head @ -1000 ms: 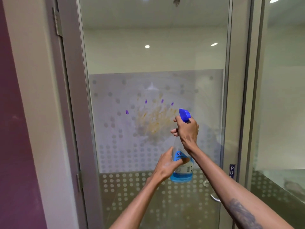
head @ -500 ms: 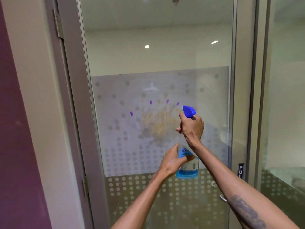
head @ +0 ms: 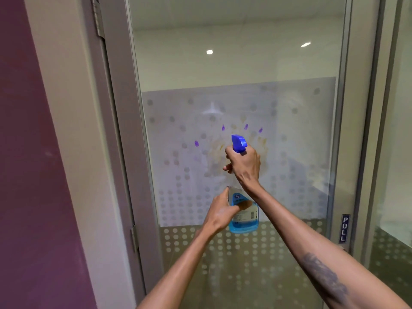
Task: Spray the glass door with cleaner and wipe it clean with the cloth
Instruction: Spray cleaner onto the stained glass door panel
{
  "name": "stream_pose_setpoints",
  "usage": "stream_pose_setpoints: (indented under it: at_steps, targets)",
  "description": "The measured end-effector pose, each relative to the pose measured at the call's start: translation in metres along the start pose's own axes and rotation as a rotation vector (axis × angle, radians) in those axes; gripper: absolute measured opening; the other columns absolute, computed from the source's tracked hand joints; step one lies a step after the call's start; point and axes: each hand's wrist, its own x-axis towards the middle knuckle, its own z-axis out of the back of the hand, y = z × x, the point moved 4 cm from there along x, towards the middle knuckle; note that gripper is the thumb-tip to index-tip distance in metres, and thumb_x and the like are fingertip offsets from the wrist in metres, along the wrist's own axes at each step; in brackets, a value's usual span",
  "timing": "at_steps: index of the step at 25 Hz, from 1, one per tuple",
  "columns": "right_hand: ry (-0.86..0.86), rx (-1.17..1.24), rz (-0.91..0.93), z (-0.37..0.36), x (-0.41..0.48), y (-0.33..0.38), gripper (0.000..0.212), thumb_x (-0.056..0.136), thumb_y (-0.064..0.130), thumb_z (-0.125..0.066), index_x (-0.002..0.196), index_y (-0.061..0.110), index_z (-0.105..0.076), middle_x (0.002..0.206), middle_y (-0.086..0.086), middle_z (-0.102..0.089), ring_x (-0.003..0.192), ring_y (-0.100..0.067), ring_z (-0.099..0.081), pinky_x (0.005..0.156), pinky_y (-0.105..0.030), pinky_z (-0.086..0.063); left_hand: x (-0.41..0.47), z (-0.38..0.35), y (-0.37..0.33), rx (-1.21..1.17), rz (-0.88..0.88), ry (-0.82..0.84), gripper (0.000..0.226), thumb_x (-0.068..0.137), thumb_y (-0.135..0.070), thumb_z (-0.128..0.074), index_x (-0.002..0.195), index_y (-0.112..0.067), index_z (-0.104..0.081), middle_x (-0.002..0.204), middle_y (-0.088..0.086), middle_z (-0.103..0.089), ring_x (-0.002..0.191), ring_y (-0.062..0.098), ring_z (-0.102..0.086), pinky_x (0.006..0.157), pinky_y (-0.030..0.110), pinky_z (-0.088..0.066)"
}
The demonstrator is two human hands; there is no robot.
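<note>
A glass door (head: 234, 63) in a grey metal frame stands straight ahead, with a frosted dotted band across its middle. On that band is a yellowish smear with a few purple marks (head: 245, 139). A clear spray bottle (head: 244, 216) of blue cleaner with a blue trigger head is held upright in front of the smear. My right hand (head: 244, 167) grips its neck at the trigger. My left hand (head: 223, 211) holds the bottle's body from the left. No cloth is in view.
A grey door frame with hinges (head: 111, 130) runs down the left, beside a cream jamb and a purple wall (head: 29, 175). A "PULL" sign (head: 345, 228) sits on the door's right stile. Another glass panel (head: 396, 152) stands at the far right.
The view has shifted right and closer to the door. The bottle and both hands rose slightly and now cover part of the smear. The smear looks fainter and wetter.
</note>
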Motion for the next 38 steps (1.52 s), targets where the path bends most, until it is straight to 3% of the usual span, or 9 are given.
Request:
stream_pose_setpoints:
  at_steps: [6, 11, 16, 19, 24, 27, 30, 34, 38]
  targets:
    - [0.027, -0.064, -0.025, -0.039, -0.012, 0.008, 0.026, 0.08, 0.028, -0.057, 0.058, 0.016, -0.05, 0.047, -0.012, -0.066, 0.042, -0.006, -0.068, 0.058, -0.03, -0.05, -0.013, 0.031, 0.021, 0.014, 0.037, -0.054, 0.043, 0.083, -0.047, -0.077, 0.109, -0.017, -0.061, 0.105, -0.004, -0.074, 0.099, 0.017, -0.071, 0.089, 0.044, -0.06]
    - [0.039, 0.002, -0.038, -0.043, -0.013, 0.009, 0.021, 0.081, 0.024, -0.061, 0.071, 0.007, -0.056, 0.051, -0.001, -0.058, 0.047, -0.014, -0.072, 0.055, -0.028, -0.046, -0.007, 0.043, 0.025, 0.041, 0.032, -0.04, 0.042, 0.08, -0.052, -0.076, 0.105, -0.022, -0.06, 0.103, -0.007, -0.073, 0.096, 0.011, -0.069, 0.081, 0.034, -0.06]
    - [-0.057, 0.01, -0.056, -0.015, 0.014, 0.022, 0.027, 0.08, 0.024, -0.062, 0.082, -0.003, -0.063, 0.075, -0.018, -0.074, 0.046, -0.016, -0.072, 0.061, -0.038, -0.058, 0.016, 0.031, -0.005, 0.027, -0.011, 0.002, 0.043, 0.074, -0.059, -0.073, 0.097, -0.026, -0.058, 0.099, -0.009, -0.072, 0.094, 0.009, -0.068, 0.074, 0.026, -0.056]
    - [-0.1, -0.016, -0.07, 0.006, 0.031, 0.028, 0.026, 0.078, 0.024, -0.062, 0.075, -0.002, -0.062, 0.061, -0.011, -0.068, 0.044, -0.017, -0.071, 0.066, -0.043, -0.061, 0.029, 0.017, -0.025, -0.001, -0.04, 0.028, 0.035, 0.074, -0.058, -0.075, 0.094, -0.033, -0.059, 0.095, -0.015, -0.071, 0.09, 0.001, -0.066, 0.069, 0.021, -0.05]
    - [-0.132, -0.057, -0.055, 0.031, 0.039, 0.026, 0.02, 0.078, 0.027, -0.061, 0.063, 0.016, -0.056, 0.05, 0.001, -0.056, 0.045, -0.016, -0.072, 0.064, -0.036, -0.054, 0.038, -0.01, -0.041, 0.013, -0.047, 0.043, 0.04, 0.08, -0.054, -0.075, 0.1, -0.024, -0.058, 0.103, -0.006, -0.072, 0.096, 0.013, -0.068, 0.081, 0.036, -0.059]
    - [-0.158, -0.011, -0.09, 0.048, 0.041, 0.016, 0.016, 0.079, 0.026, -0.063, 0.07, 0.013, -0.063, 0.06, 0.004, -0.065, 0.045, -0.017, -0.072, 0.056, -0.029, -0.053, 0.036, -0.022, -0.047, 0.049, -0.055, 0.059, 0.036, 0.081, -0.055, -0.075, 0.089, -0.027, -0.053, 0.094, -0.008, -0.068, 0.089, 0.013, -0.067, 0.071, 0.029, -0.054]
    - [-0.184, 0.05, -0.129, 0.066, 0.044, 0.008, 0.016, 0.082, 0.027, -0.065, 0.072, 0.014, -0.064, 0.065, 0.003, -0.069, 0.048, -0.024, -0.073, 0.054, -0.035, -0.057, 0.035, -0.035, -0.054, 0.06, -0.067, 0.071, 0.041, 0.083, -0.054, -0.073, 0.094, -0.019, -0.057, 0.096, 0.001, -0.07, 0.091, 0.022, -0.068, 0.067, 0.028, -0.047]
    - [-0.208, 0.057, -0.149, 0.083, 0.047, 0.002, 0.02, 0.08, 0.03, -0.065, 0.067, 0.015, -0.061, 0.057, 0.003, -0.065, 0.045, -0.024, -0.071, 0.054, -0.036, -0.058, 0.034, -0.049, -0.064, 0.064, -0.085, 0.095, 0.041, 0.084, -0.05, -0.073, 0.099, -0.014, -0.059, 0.097, 0.004, -0.071, 0.091, 0.024, -0.068, 0.067, 0.028, -0.046]
    - [-0.215, 0.039, -0.149, 0.089, 0.047, -0.003, 0.025, 0.076, 0.028, -0.061, 0.057, 0.013, -0.055, 0.046, 0.001, -0.054, 0.047, -0.025, -0.072, 0.065, -0.05, -0.062, 0.035, -0.058, -0.066, 0.068, -0.088, 0.095, 0.04, 0.085, -0.049, -0.074, 0.094, -0.015, -0.056, 0.092, -0.001, -0.067, 0.081, 0.016, -0.061, 0.064, 0.026, -0.044]
